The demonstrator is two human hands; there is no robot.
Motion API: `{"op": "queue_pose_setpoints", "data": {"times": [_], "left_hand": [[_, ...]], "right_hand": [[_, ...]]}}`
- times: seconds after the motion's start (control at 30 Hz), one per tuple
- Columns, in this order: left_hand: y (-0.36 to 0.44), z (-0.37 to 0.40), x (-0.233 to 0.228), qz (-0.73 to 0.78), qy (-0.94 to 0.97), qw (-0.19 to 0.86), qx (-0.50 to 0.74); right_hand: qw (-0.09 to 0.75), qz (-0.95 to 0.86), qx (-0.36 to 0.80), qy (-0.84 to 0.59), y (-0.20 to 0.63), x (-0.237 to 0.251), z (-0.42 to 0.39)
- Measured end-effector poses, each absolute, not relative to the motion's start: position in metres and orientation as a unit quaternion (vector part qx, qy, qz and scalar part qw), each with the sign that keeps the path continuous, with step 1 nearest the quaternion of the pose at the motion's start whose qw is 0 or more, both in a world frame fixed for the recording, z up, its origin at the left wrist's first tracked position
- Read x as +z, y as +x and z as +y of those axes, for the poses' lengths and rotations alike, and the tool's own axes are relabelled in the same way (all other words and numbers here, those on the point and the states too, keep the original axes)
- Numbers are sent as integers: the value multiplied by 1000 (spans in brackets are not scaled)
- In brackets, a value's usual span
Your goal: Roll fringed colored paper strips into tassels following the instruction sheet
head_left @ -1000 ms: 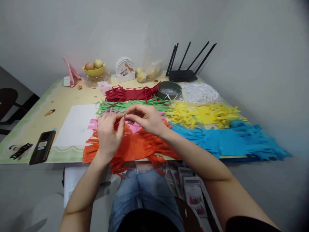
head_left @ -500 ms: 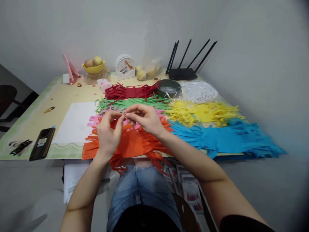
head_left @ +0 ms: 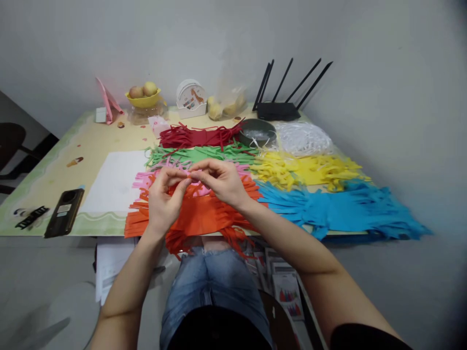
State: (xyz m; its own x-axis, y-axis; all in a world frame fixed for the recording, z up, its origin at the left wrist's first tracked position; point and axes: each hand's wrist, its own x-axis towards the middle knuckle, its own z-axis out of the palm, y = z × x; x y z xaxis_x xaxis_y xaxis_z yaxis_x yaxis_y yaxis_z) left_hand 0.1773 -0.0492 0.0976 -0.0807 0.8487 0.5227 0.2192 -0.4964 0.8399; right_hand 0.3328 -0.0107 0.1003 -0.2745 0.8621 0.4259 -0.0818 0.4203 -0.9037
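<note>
Both grips meet above the desk (head_left: 54,170): left hand (head_left: 163,199) and right hand (head_left: 222,181) pinch a thin pink paper strip (head_left: 192,174) between fingertips, over the fringed orange paper sheet (head_left: 204,216) at the near edge.

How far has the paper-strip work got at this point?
Done: fringed sheets already lie cut in red, green, yellow, blue and orange piles. In hand: the left hand and right hand pinch a small strip together above the pink paper. Left: the piles look untouched; nothing finished is visible.
</note>
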Motion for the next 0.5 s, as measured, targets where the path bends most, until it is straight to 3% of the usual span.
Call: {"op": "queue_pose_setpoints", "data": {"times": [0.13, 0.3, 0.5], "left_hand": [[180, -49, 93, 425, 603, 269, 619], [181, -53, 90, 413, 575, 304, 638], [176, -55, 94, 401, 569, 380, 609]], "right_hand": [[525, -660, 446, -299, 331, 96, -13], [538, -701, 359, -299, 334, 97, -13], [488, -720, 410, -273, 342, 111, -12]]}}
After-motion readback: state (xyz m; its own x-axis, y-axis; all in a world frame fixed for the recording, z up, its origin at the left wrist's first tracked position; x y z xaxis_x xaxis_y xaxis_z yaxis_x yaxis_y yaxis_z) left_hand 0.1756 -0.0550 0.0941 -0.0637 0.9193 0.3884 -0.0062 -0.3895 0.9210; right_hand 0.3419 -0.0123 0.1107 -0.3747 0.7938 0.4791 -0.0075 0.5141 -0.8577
